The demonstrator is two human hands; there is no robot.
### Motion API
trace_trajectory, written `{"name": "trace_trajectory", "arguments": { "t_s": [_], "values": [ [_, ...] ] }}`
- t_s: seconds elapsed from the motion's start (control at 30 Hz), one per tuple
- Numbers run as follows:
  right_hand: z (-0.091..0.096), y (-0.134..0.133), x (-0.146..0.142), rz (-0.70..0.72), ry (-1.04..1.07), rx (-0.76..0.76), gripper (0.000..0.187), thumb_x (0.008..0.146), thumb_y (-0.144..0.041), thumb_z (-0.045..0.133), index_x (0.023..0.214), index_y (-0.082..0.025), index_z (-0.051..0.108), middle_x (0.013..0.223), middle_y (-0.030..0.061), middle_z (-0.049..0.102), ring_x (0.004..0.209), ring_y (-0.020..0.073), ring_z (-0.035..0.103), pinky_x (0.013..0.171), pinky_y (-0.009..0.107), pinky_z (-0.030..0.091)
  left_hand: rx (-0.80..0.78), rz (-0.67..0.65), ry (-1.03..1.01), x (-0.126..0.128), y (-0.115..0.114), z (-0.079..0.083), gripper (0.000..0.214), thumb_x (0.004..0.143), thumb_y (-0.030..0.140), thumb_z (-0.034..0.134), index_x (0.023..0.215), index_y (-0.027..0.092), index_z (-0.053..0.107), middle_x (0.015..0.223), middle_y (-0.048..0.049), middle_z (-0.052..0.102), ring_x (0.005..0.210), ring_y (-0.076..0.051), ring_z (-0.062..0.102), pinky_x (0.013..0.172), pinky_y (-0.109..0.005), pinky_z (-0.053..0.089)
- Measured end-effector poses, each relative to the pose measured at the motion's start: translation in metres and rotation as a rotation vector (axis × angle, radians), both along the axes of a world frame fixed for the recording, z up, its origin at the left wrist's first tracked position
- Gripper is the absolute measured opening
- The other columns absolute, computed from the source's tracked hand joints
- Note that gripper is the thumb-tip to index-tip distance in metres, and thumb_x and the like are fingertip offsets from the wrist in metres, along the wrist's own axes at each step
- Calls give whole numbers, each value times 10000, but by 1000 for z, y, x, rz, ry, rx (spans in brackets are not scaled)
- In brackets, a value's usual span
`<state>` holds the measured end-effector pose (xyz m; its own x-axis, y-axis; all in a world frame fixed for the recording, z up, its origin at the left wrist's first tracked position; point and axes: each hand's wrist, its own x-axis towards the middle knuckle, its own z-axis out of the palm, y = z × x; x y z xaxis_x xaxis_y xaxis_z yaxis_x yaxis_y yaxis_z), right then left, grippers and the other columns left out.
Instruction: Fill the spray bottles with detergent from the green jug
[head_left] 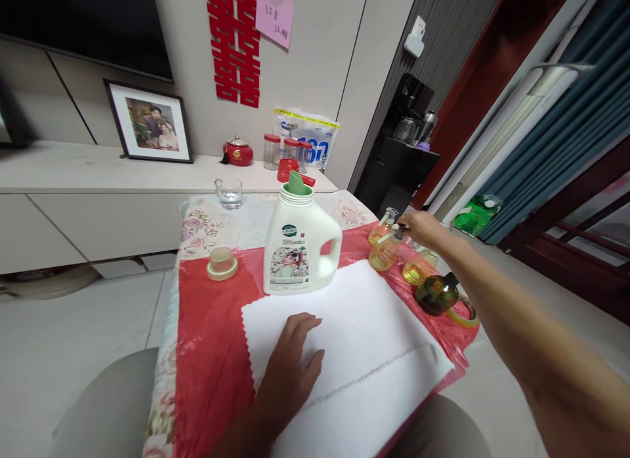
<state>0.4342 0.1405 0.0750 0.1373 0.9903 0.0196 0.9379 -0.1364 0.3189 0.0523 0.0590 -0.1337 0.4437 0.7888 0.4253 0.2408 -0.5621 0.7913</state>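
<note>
A small table (207, 353) draped in red plastic sheeting fills the lower middle of the head view, standing in front of a long pale sideboard (98, 172) along the wall. A white cloth (364, 340) with a pinked edge covers the near half of the table, and the person's left hand (293, 366) lies flat on it, palm down, fingers spread and holding nothing. Just beyond the cloth's far edge stands a white detergent jug (298, 251) with a green spout and its cap off; the loose cap (222, 263) sits upright on the red sheet to the jug's left, well apart from it. The right arm stretches across the table's right side, and the right hand (420, 228) has its fingers pinched on the pump top of a small clear bottle (384, 251) of yellow liquid near the far right corner. Other small pump bottles cluster around that one: another clear one (381, 229) just behind, one (416, 269) just beside it under the wrist, and a dark green one (436, 294) nearer the viewer. A clear glass cup (229, 192) stands at the table's far edge. On the sideboard are a framed photograph (150, 123), a red lidded pot (238, 151) and red-capped jars (290, 153).
</note>
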Motion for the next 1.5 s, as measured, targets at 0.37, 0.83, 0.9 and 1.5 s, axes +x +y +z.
{"name": "trace_trajectory", "arguments": {
  "t_s": [0.37,0.83,0.9,1.5],
  "values": [
    [-9,4,-4,-29,39,60,374,986,-405,603,1270,-161,605,1251,99,608,1089,197,618,940,408,553,-15,9,-47,0,-1,6,376,844,166,536,1194,277,616,1184,-91,672,1057,-280,699,819,-442,644],
    [-82,-138,-99,196,483,398,282,997,-266,546,1246,-177,644,1126,87,664,979,171,646,884,363,562,-43,-38,-61,1,3,6,284,869,169,479,1106,226,625,1058,-64,667,897,-209,703,767,-385,617],
    [-117,-168,-124,222,571,405,265,1014,-302,534,1204,-156,647,1092,76,668,920,152,653,836,347,573,-33,-41,-40,1,4,4,284,863,160,477,1098,221,623,1040,-61,664,881,-202,702,785,-388,611],
    [-205,-243,-131,-18,659,542,328,995,-397,589,1217,-159,626,1208,89,625,1058,181,623,931,394,556,252,-142,259,2,9,-7,250,868,86,467,1020,185,639,1022,-87,671,988,-259,635,899,-449,556]
  ]
}}
